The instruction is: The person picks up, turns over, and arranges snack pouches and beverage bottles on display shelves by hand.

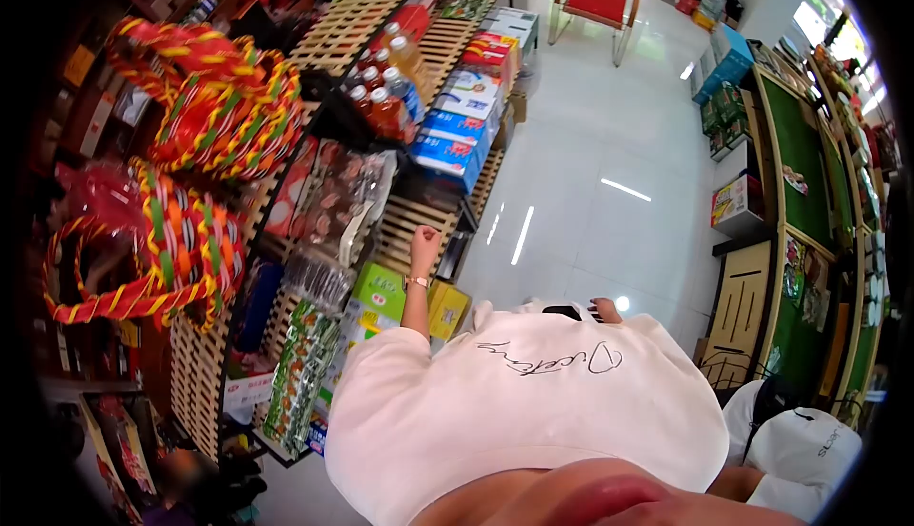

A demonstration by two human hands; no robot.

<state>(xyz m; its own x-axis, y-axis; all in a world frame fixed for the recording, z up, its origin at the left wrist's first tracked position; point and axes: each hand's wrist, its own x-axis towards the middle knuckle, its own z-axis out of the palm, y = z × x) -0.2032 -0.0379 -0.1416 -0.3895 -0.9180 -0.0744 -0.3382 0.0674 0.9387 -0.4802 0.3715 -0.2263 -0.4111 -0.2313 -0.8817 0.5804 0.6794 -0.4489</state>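
My left hand (pixel 426 239) is curled closed over the slatted wooden shelf (pixel 409 214), with nothing visible in it. A band circles that wrist. Nearby stand a green and white carton (pixel 381 286), a yellow box (pixel 447 309) and a clear-wrapped pack of brown goods (pixel 335 198). My right hand (pixel 606 310) shows only in part beyond the white shirt (pixel 533 402), low over the floor. Its fingers look apart, with dark gaps between them, and I see nothing held there.
Bottles (pixel 386 88) and blue-white cartons (pixel 455 140) fill the left rack. Woven red-yellow baskets (pixel 195 250) hang left. A red chair (pixel 598 2) stands on the tiled floor (pixel 581 145). Green-lined shelves (pixel 804 159) run along the right. Another person in white (pixel 800 450) is at lower right.
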